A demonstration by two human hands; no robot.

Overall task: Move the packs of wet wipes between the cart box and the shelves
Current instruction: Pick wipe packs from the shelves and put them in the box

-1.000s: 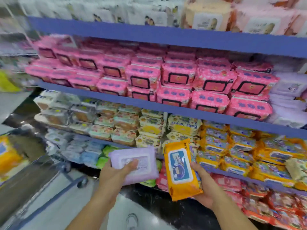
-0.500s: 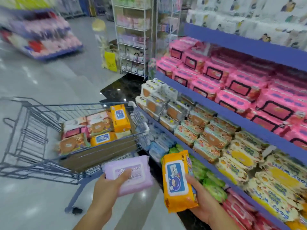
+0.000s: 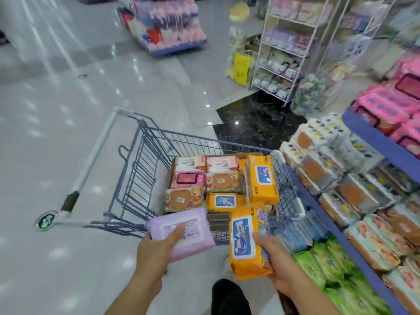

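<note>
My left hand (image 3: 154,251) grips a lilac pack of wet wipes (image 3: 181,230), thumb on top, just short of the cart's near end. My right hand (image 3: 277,262) holds an orange pack (image 3: 246,242) with a blue and white label, upright, fingers round its right edge. Ahead stands the wire shopping cart (image 3: 145,160) with a cardboard box (image 3: 229,155) in it. The box holds several packs: orange ones (image 3: 261,178), pink ones and ones with a brown lid. The shelves (image 3: 322,214) with stacked packs run along the right.
The cart's handle (image 3: 91,164) points left over the shiny grey floor. A white wire rack (image 3: 284,53) stands beyond a black floor patch. A low display (image 3: 166,26) of pink goods is at the far back. My dark shoe (image 3: 229,296) shows at the bottom.
My view has swung left from the shelves to the cart, which is now straight ahead and closer. Both hands have carried their packs toward the cart's near end.
</note>
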